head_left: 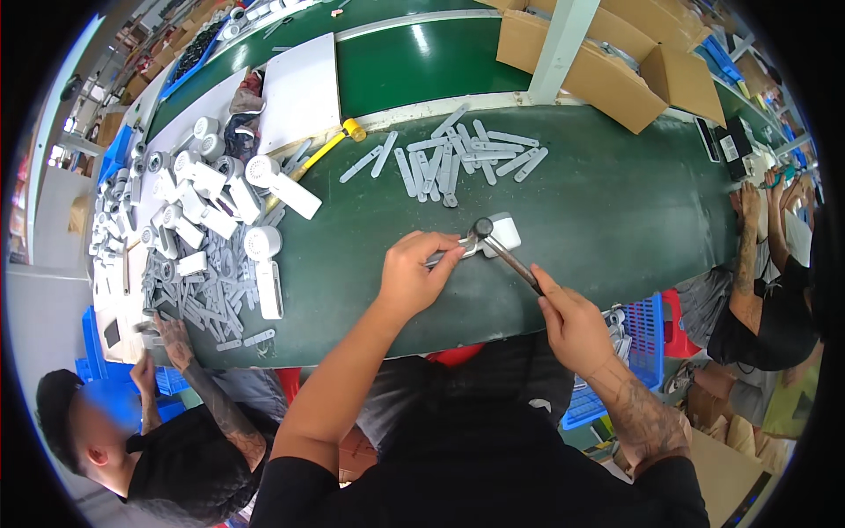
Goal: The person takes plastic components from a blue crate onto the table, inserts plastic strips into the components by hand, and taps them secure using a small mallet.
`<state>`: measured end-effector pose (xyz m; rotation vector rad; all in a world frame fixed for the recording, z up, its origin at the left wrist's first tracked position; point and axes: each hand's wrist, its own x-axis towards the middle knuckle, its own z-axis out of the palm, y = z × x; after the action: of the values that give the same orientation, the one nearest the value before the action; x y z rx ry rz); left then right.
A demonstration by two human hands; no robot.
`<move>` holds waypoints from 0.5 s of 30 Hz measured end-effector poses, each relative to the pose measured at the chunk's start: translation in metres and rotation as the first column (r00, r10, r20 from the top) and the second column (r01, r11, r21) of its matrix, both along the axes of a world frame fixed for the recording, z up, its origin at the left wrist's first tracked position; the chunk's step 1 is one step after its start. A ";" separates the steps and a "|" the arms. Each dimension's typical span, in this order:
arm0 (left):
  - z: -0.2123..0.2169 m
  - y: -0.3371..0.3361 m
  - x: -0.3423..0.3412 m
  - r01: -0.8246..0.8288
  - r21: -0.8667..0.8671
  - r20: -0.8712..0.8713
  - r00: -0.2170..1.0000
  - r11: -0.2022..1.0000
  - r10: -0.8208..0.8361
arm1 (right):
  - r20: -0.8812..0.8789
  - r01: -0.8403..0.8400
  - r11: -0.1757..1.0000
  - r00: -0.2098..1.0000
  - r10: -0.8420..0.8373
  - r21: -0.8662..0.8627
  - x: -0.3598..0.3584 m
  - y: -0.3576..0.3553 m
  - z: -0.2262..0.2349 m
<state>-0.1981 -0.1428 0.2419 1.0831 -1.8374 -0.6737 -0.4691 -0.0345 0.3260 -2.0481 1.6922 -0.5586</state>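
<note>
My right hand (576, 327) is closed around the handle of a hammer (513, 261). The hammer's round metal head lies over the end of a slim grey piece (435, 259). My left hand (417, 271) pinches that grey piece between thumb and fingers. A white square part with rounded corners (504, 232) is on the green table, right beside the hammer head; whether it is joined to the grey piece is hidden. Farther back lies a loose pile of flat grey strips (449, 161).
White handheld fans (295, 195) and more grey strips (198, 295) crowd the left side. A yellow mallet (354, 130) lies behind them. Cardboard boxes (616, 88) stand at the back right, by a white post (562, 53). Co-workers sit at left and right; a blue basket (645, 339) is below the table edge.
</note>
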 end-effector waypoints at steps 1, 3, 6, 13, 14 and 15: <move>-0.002 0.001 0.000 -0.003 -0.004 0.010 1.000 1.000 0.003 | -0.017 0.021 0.999 1.000 -0.020 0.030 0.002 0.000 0.001; -0.002 0.004 0.001 -0.018 -0.011 0.024 1.000 1.000 0.019 | -0.032 0.028 0.998 0.999 -0.026 0.057 0.004 0.000 0.001; -0.004 0.001 0.001 -0.012 0.005 -0.006 1.000 1.000 0.012 | 0.167 0.048 0.998 0.985 -0.039 -0.046 0.003 0.000 -0.006; 0.000 0.006 0.029 -0.050 -0.035 0.073 0.996 0.998 0.052 | -0.020 0.014 0.998 1.000 -0.015 -0.058 -0.003 0.002 -0.020; 0.001 0.008 0.037 -0.006 -0.047 0.158 0.987 0.999 0.014 | -0.028 0.006 0.999 1.000 -0.007 -0.051 0.001 0.001 -0.017; 0.000 0.010 0.038 -0.036 0.036 0.137 0.990 0.999 0.030 | -0.030 0.005 0.999 1.000 -0.007 -0.052 0.003 -0.001 -0.012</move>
<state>-0.1598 -0.1324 0.2417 1.2083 -1.9250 -0.6310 -0.4662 -0.0354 0.3143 -2.0984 1.7189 -0.5817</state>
